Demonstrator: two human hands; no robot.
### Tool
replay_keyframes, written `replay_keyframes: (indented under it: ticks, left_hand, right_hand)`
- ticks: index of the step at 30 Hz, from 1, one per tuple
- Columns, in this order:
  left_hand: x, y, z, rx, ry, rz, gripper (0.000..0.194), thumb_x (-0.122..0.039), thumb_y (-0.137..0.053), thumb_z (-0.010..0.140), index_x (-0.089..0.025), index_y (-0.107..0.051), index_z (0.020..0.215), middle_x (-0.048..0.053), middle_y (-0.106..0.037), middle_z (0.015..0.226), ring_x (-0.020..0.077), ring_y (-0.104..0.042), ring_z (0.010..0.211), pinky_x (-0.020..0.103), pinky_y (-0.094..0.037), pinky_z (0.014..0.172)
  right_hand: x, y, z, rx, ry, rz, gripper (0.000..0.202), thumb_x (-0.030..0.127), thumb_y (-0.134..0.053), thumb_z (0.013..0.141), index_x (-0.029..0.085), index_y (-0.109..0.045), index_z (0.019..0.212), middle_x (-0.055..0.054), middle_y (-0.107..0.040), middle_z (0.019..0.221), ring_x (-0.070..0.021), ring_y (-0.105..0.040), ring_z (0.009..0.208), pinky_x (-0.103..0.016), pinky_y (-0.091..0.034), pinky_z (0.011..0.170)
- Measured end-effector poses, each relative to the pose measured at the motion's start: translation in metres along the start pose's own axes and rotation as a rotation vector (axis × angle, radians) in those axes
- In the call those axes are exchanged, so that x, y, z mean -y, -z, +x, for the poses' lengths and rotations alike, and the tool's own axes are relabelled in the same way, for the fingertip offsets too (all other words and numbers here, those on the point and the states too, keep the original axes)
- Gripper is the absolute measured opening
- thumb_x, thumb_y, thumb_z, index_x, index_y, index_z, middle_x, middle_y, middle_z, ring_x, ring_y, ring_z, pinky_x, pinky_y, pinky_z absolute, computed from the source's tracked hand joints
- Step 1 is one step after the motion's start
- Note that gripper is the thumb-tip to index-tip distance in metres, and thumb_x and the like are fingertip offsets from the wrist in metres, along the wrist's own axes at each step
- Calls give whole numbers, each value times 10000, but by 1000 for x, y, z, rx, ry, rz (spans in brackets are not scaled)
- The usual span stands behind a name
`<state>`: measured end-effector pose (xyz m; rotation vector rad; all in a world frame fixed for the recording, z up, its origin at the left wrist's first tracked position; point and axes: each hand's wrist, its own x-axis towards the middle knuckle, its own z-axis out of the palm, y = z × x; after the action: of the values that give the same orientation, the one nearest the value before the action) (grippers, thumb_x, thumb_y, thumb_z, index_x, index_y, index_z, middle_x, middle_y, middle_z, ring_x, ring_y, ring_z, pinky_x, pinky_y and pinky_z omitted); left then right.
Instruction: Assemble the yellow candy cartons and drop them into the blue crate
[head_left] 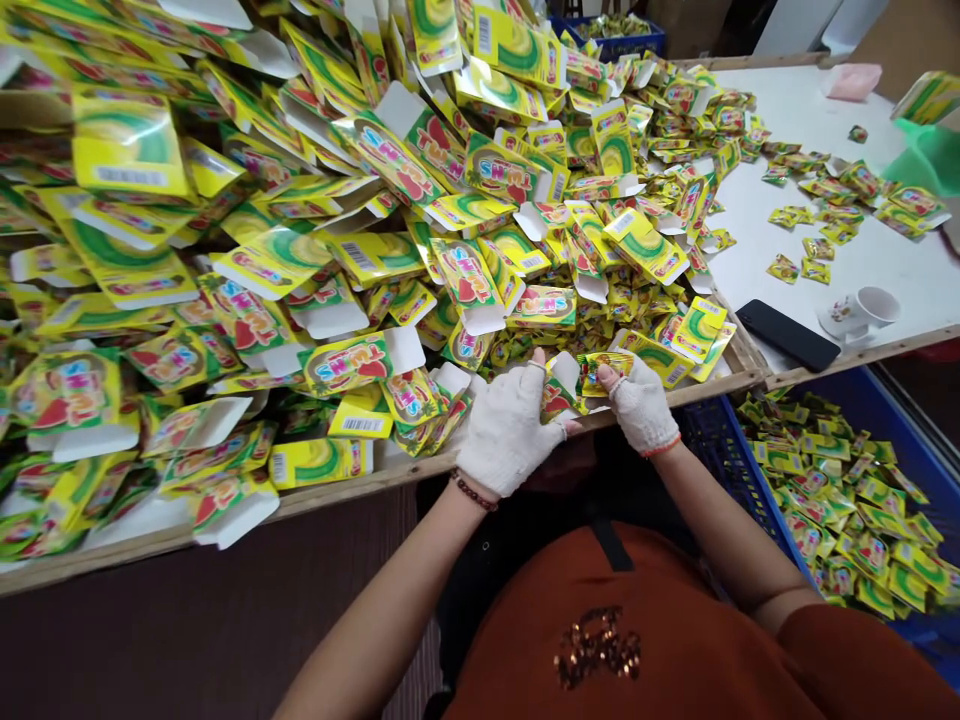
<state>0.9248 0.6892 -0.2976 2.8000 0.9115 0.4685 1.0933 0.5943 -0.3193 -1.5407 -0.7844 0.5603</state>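
The left hand [506, 430], in a white fingerless glove, has its thumb and fingers closed around a small yellow-and-green candy carton [556, 397] just above the table's wooden front edge [337, 493]. The carton's open end, with its white flap [566, 368], points right, toward the other hand; much of the body is hidden by the glove, so the exact line of its long axis cannot be told. The right hand [645, 405], gloved alike, pinches a shiny yellow-and-green candy packet [606, 362] between thumb and fingers. The packet's long axis runs roughly left to right, nearly level across the view, its left end aimed at the flap and very near it; whether they touch is unclear. Heaped cartons [345, 362] lie at many angles to the left and beyond the hands. To the right, a black phone [787, 335] lies slanted beside a white mug [860, 312], above a blue crate [712, 450] of packets.
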Motion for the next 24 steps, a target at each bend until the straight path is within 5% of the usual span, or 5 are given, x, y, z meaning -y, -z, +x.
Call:
replay_keyframes:
  ticks: [7, 14, 19, 24]
  left_hand:
    - [0, -6, -4, 7, 35, 147, 563, -336, -624, 802, -98, -525, 1304, 160, -667, 1045, 335, -628, 970, 455, -449, 866]
    - [3, -1, -2, 24, 32, 44, 410, -337, -635, 792, -126, -562, 1135, 130, -675, 982, 302, -641, 931, 387, -464, 798]
    - [4, -4, -5, -11, -66, 76, 427, -287, -643, 756, -117, -567, 1140, 137, -671, 991, 319, -629, 927, 448, -444, 857]
    - [3, -9, -6, -67, -76, 75, 430, -294, -641, 772, -116, -574, 1157, 157, -673, 1021, 329, -624, 940, 460, -443, 825]
  right_hand:
    - [10, -11, -3, -140, 119, -29, 437, 610, -595, 854, 207, -625, 1019, -88, -720, 981, -226, -661, 912, -397, -543, 884]
    - [8, -8, 2, 47, 282, -413, 292, 483, -614, 860, 195, -628, 905, -63, -668, 838, -219, -617, 792, -357, -498, 775]
    - [19, -5, 9, 233, 428, -686, 129, 310, -593, 879, 192, -615, 831, -59, -634, 823, -212, -591, 798, -314, -438, 732]
    - [29, -10, 9, 207, 467, -813, 119, 286, -587, 900, 205, -603, 814, -62, -631, 845, -214, -575, 818, -302, -408, 719]
